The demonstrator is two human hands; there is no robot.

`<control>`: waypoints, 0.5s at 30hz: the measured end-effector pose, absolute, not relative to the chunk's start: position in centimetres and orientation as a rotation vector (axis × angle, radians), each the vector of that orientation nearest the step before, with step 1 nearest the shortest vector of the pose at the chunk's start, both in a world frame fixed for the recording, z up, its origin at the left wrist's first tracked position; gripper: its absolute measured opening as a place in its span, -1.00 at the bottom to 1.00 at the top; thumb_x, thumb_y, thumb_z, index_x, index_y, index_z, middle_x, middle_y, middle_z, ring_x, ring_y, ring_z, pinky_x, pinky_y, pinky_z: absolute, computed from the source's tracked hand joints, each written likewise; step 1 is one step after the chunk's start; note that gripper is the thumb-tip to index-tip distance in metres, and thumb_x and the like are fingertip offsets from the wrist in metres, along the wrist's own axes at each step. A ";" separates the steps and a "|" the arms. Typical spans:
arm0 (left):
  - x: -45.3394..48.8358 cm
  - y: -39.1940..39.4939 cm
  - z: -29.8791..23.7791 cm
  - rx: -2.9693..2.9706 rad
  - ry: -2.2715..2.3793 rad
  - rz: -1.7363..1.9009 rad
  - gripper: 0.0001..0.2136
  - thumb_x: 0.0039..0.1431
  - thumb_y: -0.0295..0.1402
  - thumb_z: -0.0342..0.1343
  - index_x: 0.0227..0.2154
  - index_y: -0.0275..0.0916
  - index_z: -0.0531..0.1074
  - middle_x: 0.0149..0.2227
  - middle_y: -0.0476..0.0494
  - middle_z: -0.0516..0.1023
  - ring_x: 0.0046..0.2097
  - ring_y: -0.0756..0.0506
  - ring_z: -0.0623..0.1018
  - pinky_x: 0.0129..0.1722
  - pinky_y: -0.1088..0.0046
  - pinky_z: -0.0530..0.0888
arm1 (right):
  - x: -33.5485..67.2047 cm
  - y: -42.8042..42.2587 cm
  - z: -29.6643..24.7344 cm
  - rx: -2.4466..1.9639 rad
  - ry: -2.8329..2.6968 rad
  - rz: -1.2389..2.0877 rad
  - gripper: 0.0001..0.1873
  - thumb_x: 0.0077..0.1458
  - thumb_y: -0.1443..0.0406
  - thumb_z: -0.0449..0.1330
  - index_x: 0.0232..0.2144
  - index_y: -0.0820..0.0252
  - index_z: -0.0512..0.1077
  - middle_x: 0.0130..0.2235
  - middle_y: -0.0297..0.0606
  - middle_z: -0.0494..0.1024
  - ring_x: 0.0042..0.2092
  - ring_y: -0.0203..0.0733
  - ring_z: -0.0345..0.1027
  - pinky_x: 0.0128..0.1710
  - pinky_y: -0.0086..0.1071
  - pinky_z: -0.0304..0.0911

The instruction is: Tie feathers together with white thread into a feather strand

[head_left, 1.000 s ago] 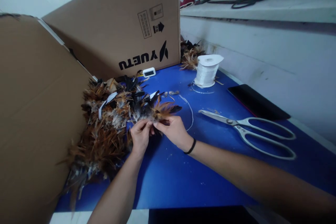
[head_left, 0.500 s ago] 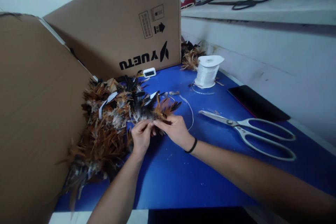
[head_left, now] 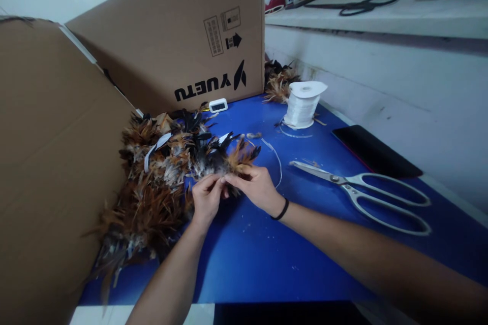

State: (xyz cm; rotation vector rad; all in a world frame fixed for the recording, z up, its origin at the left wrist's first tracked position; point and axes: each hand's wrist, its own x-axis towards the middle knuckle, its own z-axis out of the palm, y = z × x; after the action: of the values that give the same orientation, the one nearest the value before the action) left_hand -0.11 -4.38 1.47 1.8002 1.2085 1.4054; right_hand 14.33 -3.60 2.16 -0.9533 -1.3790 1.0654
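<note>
My left hand (head_left: pixel 207 197) and my right hand (head_left: pixel 259 188) meet fingertip to fingertip over the blue tabletop (head_left: pixel 263 254). Both are closed in a pinch at the base of a feather strip (head_left: pixel 240 157) with orange-brown and black feathers. What lies right between the fingertips is too small to make out. A large heap of brown and black feather trim (head_left: pixel 152 193) lies left of my hands, with a white ribbon piece (head_left: pixel 157 150) on it. Just beyond my right hand, a thin white cord (head_left: pixel 277 155) curves across the table.
Large scissors (head_left: pixel 358 188) lie to the right, near a dark phone (head_left: pixel 375 150). Behind them stands a white spool (head_left: pixel 303 106). Cardboard boxes (head_left: pixel 152 30) wall the left and back, with a small white digital device (head_left: pixel 218 105) in front. Dark scissors (head_left: pixel 366 5) rest on the ledge.
My hands stay pinched together in almost the same spot. The orange feathers by my right hand have shifted slightly; the whole view has drifted a little.
</note>
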 end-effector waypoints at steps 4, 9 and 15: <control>0.1 -4.6 1.9 1.948 1.305 1.433 -0.80 0.12 -0.34 0.08 -0.56 -0.24 0.48 -0.65 0.01 0.38 -0.56 0.02 0.39 -0.48 0.49 0.33 | 14.3 -3.6 2.3 -0.968 -1.356 1.074 -0.70 -0.06 0.18 0.23 -0.70 0.21 0.39 -0.66 -0.38 0.35 -0.56 -0.34 0.18 -0.53 -0.44 0.12; 0.1 -4.5 1.8 1.800 1.239 1.333 -0.81 0.11 -0.30 0.10 -0.53 -0.26 0.48 -0.65 0.00 0.40 -0.57 0.02 0.40 -0.48 0.48 0.35 | 14.6 -3.4 2.4 -1.001 -1.379 1.034 -0.68 -0.09 0.16 0.25 -0.71 0.23 0.37 -0.66 -0.40 0.32 -0.57 -0.36 0.15 -0.56 -0.45 0.09; -0.1 -4.1 1.4 1.299 0.968 1.118 -0.74 0.08 -0.18 0.12 -0.47 -0.31 0.44 -0.62 -0.03 0.42 -0.60 0.03 0.39 -0.59 0.50 0.36 | 15.1 -3.0 2.1 -0.908 -1.410 1.139 -0.67 -0.04 0.11 0.23 -0.65 0.23 0.39 -0.61 -0.34 0.40 -0.56 -0.34 0.23 -0.53 -0.43 0.17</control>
State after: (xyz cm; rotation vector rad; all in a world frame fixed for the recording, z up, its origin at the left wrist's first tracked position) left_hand -0.12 -4.12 1.37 1.2992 0.9681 1.1176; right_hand 15.06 -3.04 2.14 -0.9084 -1.4096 1.1387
